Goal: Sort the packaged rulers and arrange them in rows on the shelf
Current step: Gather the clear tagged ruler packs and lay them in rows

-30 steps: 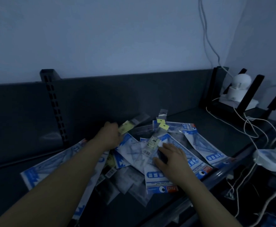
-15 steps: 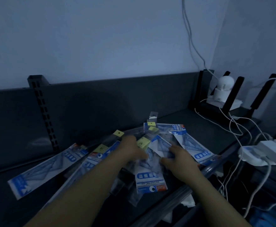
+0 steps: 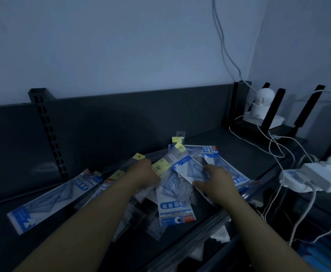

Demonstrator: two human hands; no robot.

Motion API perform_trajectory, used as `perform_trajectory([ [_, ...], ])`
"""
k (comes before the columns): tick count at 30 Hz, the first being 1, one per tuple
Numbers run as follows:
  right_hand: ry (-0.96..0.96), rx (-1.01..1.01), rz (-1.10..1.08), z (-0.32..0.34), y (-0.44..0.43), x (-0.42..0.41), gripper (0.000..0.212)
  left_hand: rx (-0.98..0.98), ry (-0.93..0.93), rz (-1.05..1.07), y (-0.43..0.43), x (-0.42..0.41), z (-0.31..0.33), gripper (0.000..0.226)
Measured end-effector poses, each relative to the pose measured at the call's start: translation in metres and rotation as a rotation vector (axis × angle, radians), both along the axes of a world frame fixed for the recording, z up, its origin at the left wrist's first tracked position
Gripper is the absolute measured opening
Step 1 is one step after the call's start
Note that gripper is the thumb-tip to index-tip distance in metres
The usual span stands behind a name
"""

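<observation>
A loose pile of packaged rulers lies on the dark shelf [image 3: 215,142]. Blue-and-white geometry-set packs dominate: one [image 3: 173,207] lies in front between my hands, another [image 3: 48,199] lies apart at the far left. Clear narrow packs with yellow tags [image 3: 139,157] stick out toward the back. My left hand [image 3: 145,174] is in the pile with its fingers curled round a yellow-labelled ruler pack [image 3: 160,166]. My right hand [image 3: 217,180] rests on a blue-and-white pack [image 3: 190,167], fingers bent over it. The fingertips of both hands are partly hidden.
A slotted upright [image 3: 48,132] rises from the shelf's back panel at the left. At the right stand a white camera [image 3: 263,105] among black posts, white cables [image 3: 278,146] and a white adapter block [image 3: 322,175]. The shelf's front rail [image 3: 210,230] runs under my right forearm.
The view has shifted a little. My left hand came back from the rear of the pile toward the middle and took a yellow-labelled pack. My right hand slid slightly right over the packs.
</observation>
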State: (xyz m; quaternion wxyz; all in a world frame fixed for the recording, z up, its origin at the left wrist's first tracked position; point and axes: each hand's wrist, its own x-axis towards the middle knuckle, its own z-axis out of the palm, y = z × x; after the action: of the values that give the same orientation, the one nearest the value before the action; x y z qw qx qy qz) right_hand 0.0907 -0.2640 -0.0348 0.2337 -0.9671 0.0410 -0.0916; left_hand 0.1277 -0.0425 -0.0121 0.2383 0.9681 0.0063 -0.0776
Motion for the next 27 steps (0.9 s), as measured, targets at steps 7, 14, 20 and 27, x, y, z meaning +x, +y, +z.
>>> perform_trajectory([
  [7,-0.054,0.125,-0.188,0.003,-0.027,0.009,0.038,-0.348,-0.038,0.091,0.009,-0.007,0.003,0.019],
  [14,-0.104,-0.058,-0.148,-0.001,-0.022,0.002,0.034,-0.467,-0.020,0.151,0.007,-0.023,0.005,0.028],
  [20,0.090,-0.115,0.027,0.000,0.023,-0.016,0.082,-0.516,0.006,0.160,0.007,-0.033,-0.004,0.029],
  [27,0.101,0.234,0.107,0.002,0.014,-0.011,0.057,-0.620,0.014,0.201,0.017,-0.047,-0.007,0.013],
])
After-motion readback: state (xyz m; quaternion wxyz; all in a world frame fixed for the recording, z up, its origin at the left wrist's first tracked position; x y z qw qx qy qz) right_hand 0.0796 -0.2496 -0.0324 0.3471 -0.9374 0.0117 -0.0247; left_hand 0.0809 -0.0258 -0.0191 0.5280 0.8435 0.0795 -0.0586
